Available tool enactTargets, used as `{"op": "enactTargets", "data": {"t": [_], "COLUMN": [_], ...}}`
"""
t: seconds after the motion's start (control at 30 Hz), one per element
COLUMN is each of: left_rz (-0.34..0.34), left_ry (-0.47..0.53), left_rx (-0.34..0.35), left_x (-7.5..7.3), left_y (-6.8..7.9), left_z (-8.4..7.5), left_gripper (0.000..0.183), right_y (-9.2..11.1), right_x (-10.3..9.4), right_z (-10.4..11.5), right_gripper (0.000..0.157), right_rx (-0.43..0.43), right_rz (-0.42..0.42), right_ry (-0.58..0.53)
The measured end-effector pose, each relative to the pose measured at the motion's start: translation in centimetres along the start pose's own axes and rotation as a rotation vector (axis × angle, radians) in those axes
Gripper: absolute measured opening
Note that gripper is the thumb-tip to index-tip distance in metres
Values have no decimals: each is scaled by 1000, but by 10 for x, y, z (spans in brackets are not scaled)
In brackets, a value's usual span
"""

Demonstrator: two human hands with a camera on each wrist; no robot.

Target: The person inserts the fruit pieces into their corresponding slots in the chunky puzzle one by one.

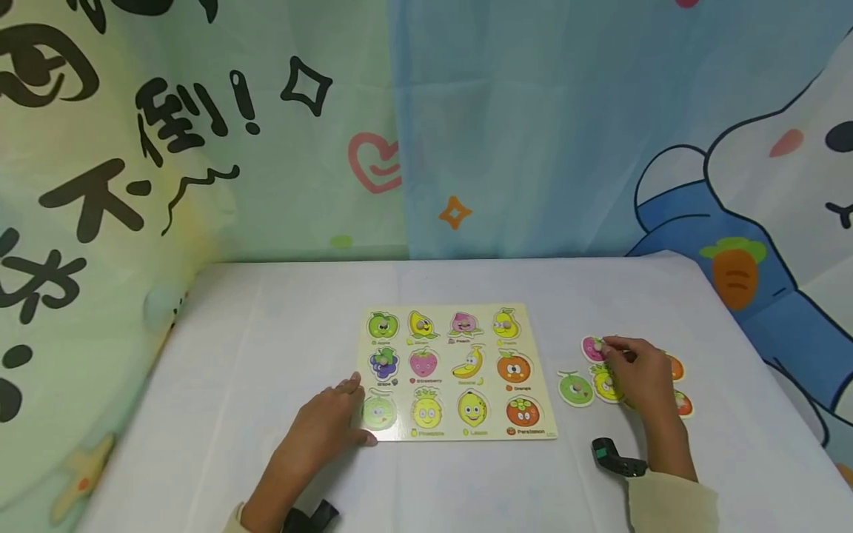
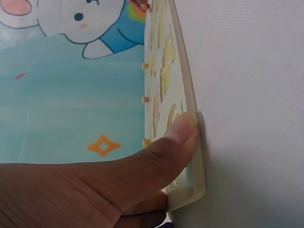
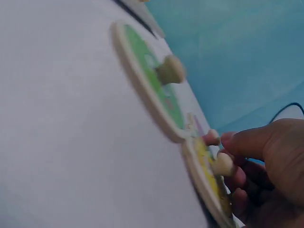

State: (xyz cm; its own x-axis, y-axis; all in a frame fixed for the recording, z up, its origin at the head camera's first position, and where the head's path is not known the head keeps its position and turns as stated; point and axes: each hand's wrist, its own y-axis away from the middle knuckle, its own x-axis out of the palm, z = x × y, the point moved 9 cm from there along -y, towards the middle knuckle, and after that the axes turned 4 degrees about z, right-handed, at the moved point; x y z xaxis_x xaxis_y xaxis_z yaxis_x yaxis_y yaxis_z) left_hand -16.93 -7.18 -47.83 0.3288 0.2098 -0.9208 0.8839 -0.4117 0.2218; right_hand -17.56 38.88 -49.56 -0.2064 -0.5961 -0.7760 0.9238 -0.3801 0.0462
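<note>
A pale yellow fruit puzzle board [image 1: 453,441] lies flat on the table. At its near left corner my left hand [image 1: 326,422] grips it, the thumb [image 2: 183,130] on the near edge and the other fingers at the left side. To the board's right, my right hand [image 1: 640,374] pinches the small knob [image 3: 213,138] of a pink fruit piece [image 1: 590,349] between thumb and fingertip. Next to that piece lie a round green fruit piece [image 1: 574,389] and a yellow pineapple piece [image 1: 603,383], each with a wooden knob. My right hand partly covers the loose pieces.
Orange [image 1: 676,368] and red [image 1: 683,404] fruit pieces lie beyond the right hand. A white cloth [image 1: 280,326] covers the table. Printed curtains [image 1: 520,148] hang behind and at the left. Black wrist devices [image 1: 620,459] sit by both wrists.
</note>
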Motion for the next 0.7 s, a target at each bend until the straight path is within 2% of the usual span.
{"op": "enactTargets", "data": {"t": [0.27,0.47,0.7], "left_rz": [-2,14,0], "left_ry": [-6,8,-24], "left_rx": [0,-20,-5], "left_x": [-1,4,2], "left_y": [0,0,-2], "left_z": [2,4,3], "left_gripper": [78,78,79], "right_y": [-2,-3,-5], "right_x": [14,17,15], "right_z": [15,20,29], "right_gripper": [27,25,30], "right_rx": [-51,-55,-67], "right_rz": [25,41,43], "right_ry": [106,119,109]}}
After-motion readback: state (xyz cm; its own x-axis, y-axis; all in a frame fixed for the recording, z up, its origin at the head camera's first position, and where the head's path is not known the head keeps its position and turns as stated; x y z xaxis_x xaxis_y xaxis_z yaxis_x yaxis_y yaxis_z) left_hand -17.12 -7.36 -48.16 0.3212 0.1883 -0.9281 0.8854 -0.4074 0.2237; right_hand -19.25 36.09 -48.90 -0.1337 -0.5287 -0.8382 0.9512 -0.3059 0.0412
